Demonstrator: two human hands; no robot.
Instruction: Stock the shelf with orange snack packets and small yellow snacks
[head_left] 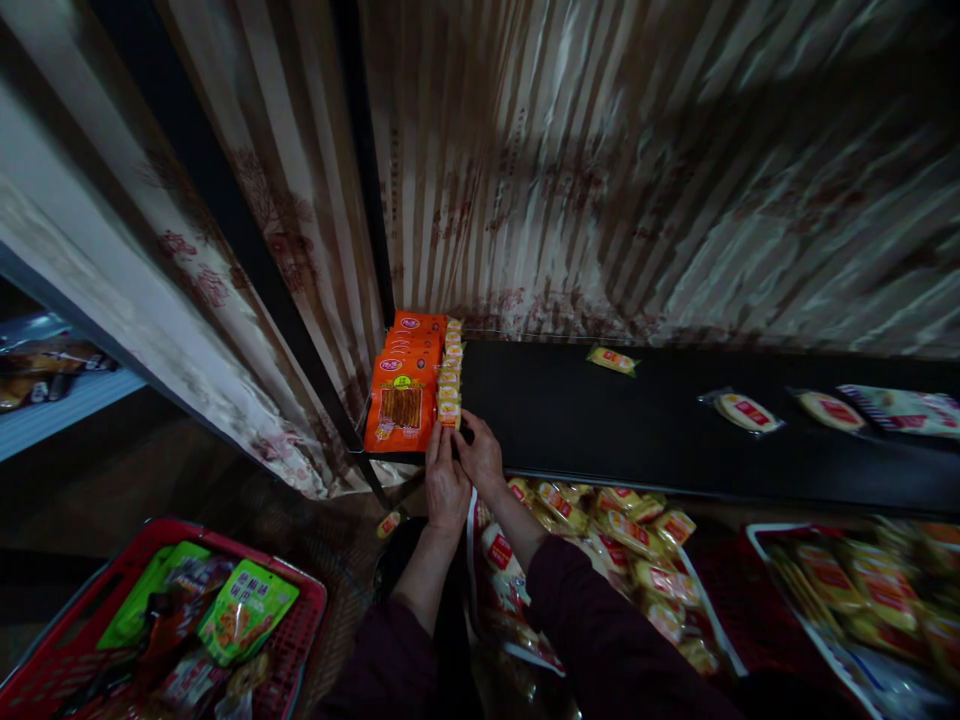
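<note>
My left hand (447, 484) and my right hand (481, 452) meet at the front end of a row of small yellow packets (450, 380) on the black shelf (555, 420). Fingers of both hands close on the front packet (448, 413). Left of the row, touching it, orange snack bags (403, 400) overlap one behind another at the shelf's left end. The undersides of my fingers are hidden.
A single yellow packet (613, 360) and round wrapped pastries (748, 411) lie farther right on the shelf. Below are a red basket (311, 600) at left and a bag of yellow packets (630, 530). Dark posts (364, 170) and curtains (525, 200) stand behind.
</note>
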